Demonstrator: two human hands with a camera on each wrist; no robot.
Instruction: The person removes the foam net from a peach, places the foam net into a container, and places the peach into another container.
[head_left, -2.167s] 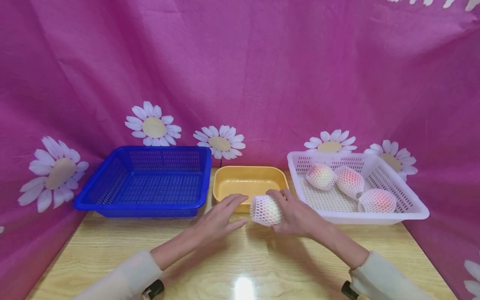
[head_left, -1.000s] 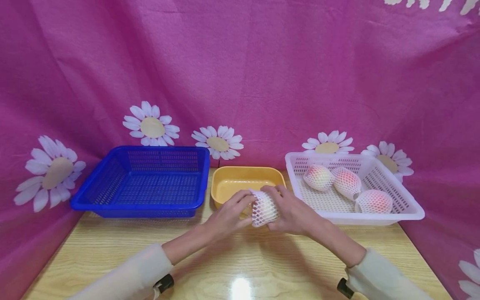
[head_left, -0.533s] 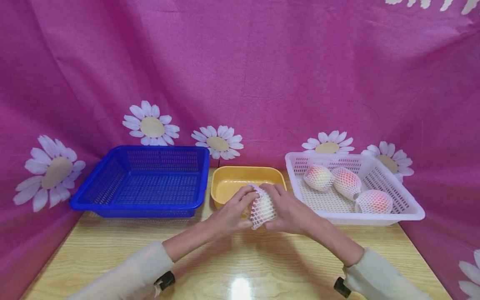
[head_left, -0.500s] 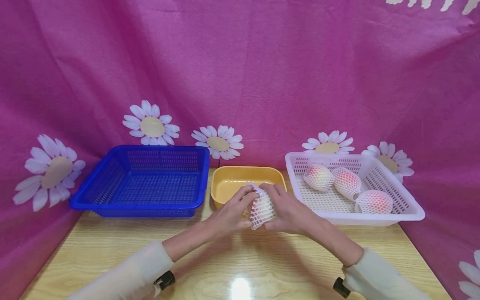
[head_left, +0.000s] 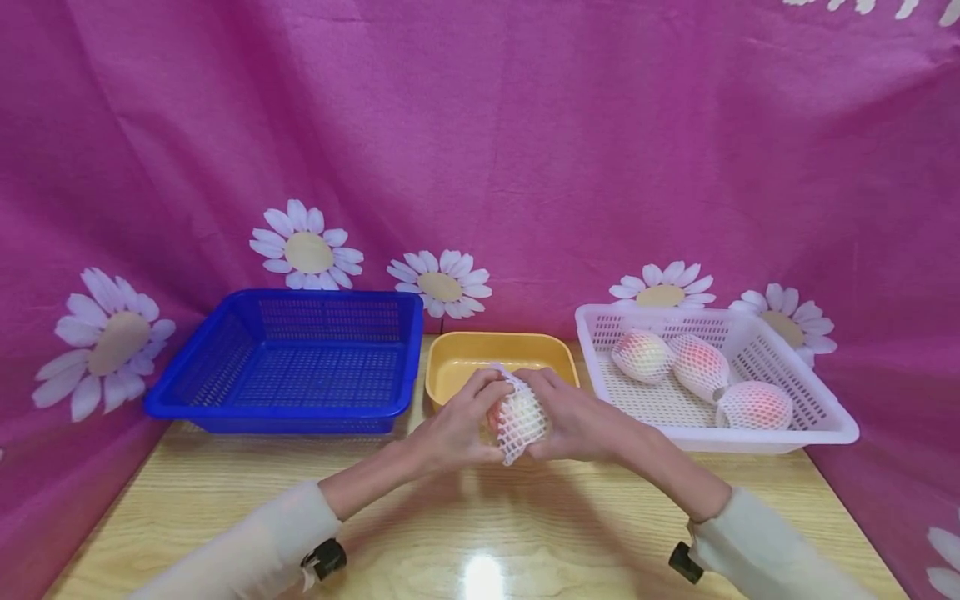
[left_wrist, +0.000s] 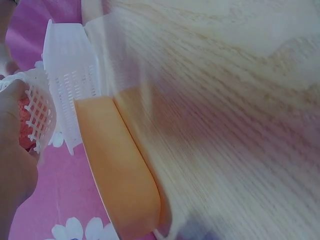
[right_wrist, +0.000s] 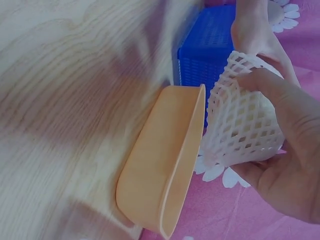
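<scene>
Both hands hold a red-and-yellow fruit (left_wrist: 24,127) in a white foam net (head_left: 521,421), just in front of the yellow basin (head_left: 457,379). My right hand (head_left: 577,417) grips the netted side, thumb and fingers curled round it in the right wrist view. My left hand (head_left: 453,425) is at the net's flared end, its fingers and thumb curled about the fruit's bare red side. Its fingertips are partly hidden. Three more netted fruits, such as the one at the front (head_left: 753,406), lie in the white basket (head_left: 813,429) to the right.
A blue plastic basket (head_left: 281,412) with nothing in it stands left of the basin. All three containers are on a wooden table (head_left: 420,533). Behind them hangs a pink curtain (head_left: 525,150) with printed daisies.
My left hand has come in from the left and taken hold at the net's end. The net's edge has flared and shifted, and some red fruit now shows. My right hand keeps its grip.
</scene>
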